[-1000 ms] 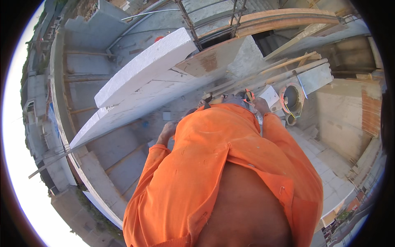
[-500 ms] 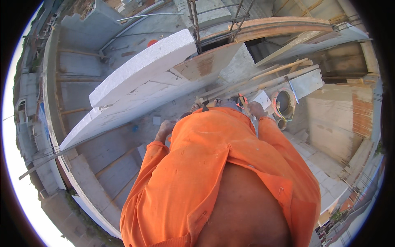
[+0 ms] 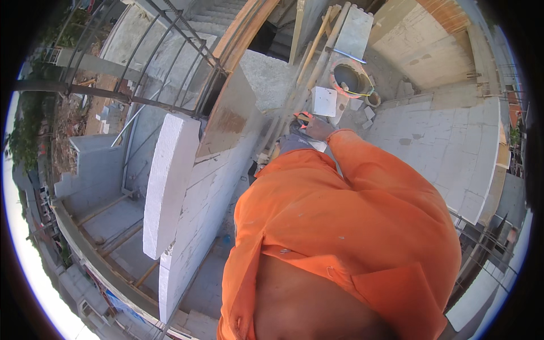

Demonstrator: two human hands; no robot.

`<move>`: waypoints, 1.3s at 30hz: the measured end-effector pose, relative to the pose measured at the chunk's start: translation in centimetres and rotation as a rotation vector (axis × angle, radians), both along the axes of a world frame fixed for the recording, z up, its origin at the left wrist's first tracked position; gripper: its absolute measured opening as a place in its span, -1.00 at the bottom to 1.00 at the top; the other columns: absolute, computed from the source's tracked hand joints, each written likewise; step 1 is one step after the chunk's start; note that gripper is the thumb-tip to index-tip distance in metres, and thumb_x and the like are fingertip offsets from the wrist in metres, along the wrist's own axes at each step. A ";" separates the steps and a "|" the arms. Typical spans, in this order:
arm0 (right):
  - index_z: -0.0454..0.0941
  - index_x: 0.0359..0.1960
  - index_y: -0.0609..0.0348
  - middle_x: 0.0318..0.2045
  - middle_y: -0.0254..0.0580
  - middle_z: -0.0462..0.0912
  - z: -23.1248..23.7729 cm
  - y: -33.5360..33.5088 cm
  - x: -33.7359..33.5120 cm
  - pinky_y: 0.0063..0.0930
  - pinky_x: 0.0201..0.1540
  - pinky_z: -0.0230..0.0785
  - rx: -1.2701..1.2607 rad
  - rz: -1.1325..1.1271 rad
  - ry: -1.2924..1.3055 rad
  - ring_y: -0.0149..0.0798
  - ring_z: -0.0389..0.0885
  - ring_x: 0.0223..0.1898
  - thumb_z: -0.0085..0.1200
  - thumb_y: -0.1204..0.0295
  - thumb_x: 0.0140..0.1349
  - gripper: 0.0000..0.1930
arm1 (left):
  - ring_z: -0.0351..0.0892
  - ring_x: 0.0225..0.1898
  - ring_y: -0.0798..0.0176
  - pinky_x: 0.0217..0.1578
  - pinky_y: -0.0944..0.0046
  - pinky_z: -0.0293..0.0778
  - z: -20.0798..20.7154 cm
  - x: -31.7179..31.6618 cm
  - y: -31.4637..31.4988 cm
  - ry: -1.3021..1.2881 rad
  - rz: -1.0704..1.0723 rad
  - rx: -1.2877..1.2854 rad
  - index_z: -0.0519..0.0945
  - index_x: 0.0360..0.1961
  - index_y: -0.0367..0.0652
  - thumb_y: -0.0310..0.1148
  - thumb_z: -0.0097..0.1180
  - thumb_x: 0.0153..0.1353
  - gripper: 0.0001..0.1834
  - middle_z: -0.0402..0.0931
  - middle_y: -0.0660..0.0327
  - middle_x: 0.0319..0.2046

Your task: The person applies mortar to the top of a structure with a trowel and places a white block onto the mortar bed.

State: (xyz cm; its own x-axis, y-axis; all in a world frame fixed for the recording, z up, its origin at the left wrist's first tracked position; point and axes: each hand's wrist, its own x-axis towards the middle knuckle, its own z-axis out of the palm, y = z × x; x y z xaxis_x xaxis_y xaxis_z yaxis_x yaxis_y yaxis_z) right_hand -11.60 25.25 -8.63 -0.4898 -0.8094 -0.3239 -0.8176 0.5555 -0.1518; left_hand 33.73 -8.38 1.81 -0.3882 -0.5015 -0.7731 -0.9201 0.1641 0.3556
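My right hand (image 3: 319, 130) reaches forward past my dark trouser leg (image 3: 294, 143), its fingers curled at a small orange and black thing (image 3: 304, 118) whose kind I cannot make out. Just beyond the hand sits a white block (image 3: 324, 102). Farther off stands a round tub (image 3: 348, 78) with an orange rim and a dark inside. My left hand is out of sight behind my orange shirt. To my left rises a wall of pale blocks (image 3: 212, 187), with a thick white block (image 3: 169, 184) on top.
Wooden poles (image 3: 315, 56) and a grey board (image 3: 353, 33) lie ahead beside the tub. A rebar cage (image 3: 187, 48) and plank formwork (image 3: 241, 34) stand at the front left. A pale block wall (image 3: 433, 147) runs along the right. Beyond the left wall lies a lower level.
The view has swung right, so the tub and right-hand wall lie more centrally. My right hand has stretched forward beside the white block. My left hand has gone out of view.
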 end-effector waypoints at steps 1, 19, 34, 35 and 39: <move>0.66 -0.38 0.01 -0.42 -0.12 0.61 -0.2 0.0 0.7 -0.25 -0.22 0.47 -0.019 -0.022 0.019 -0.08 0.62 -0.24 0.04 0.41 0.05 -0.86 | 0.61 -0.22 -0.08 -0.22 0.08 0.47 0.0 0.2 -0.6 -0.011 -0.004 -0.002 0.64 -0.26 -0.21 -0.07 0.10 0.11 -0.60 0.63 -0.04 -0.27; 0.68 -0.47 0.00 -0.43 -0.16 0.64 2.3 3.3 6.4 -0.20 -0.24 0.49 -0.128 -0.328 -0.194 -0.07 0.64 -0.26 0.06 0.50 -0.06 -0.85 | 0.56 -0.27 -0.17 -0.27 0.00 0.46 -1.2 -14.5 -6.8 0.442 -1.000 -0.192 0.59 -0.41 -0.27 -0.34 0.00 0.09 -0.79 0.60 -0.04 -0.33; 0.66 -0.52 0.00 -0.43 -0.14 0.66 -1.1 7.1 5.5 -0.13 -0.28 0.50 -0.114 -0.130 -0.110 -0.07 0.66 -0.29 0.03 0.46 -0.04 -0.86 | 0.64 -0.36 0.20 -0.27 0.22 0.52 17.7 -29.0 -6.3 0.652 0.153 -0.696 0.64 -0.13 -0.29 -0.38 0.17 0.18 -0.73 0.65 -0.01 -0.39; 0.67 -0.47 -0.03 -0.40 -0.14 0.66 -0.4 6.8 4.4 -0.13 -0.26 0.49 -0.085 -0.107 -0.097 -0.10 0.66 -0.28 0.02 0.45 0.01 -0.85 | 0.64 -0.33 0.15 -0.24 0.18 0.51 18.8 -30.0 -7.2 0.695 0.179 -0.755 0.64 -0.14 -0.28 -0.39 0.17 0.18 -0.75 0.65 0.00 -0.36; 0.70 -0.41 0.01 -0.34 -0.10 0.67 1.6 5.1 2.5 -0.11 -0.19 0.50 -0.136 -0.663 -0.454 -0.03 0.66 -0.24 0.06 0.39 0.04 -0.84 | 0.53 -0.11 0.01 -0.03 0.07 0.39 16.4 -32.5 -13.3 0.564 0.030 -1.140 0.63 -0.11 -0.24 -0.32 0.11 0.19 -0.71 0.61 0.00 -0.17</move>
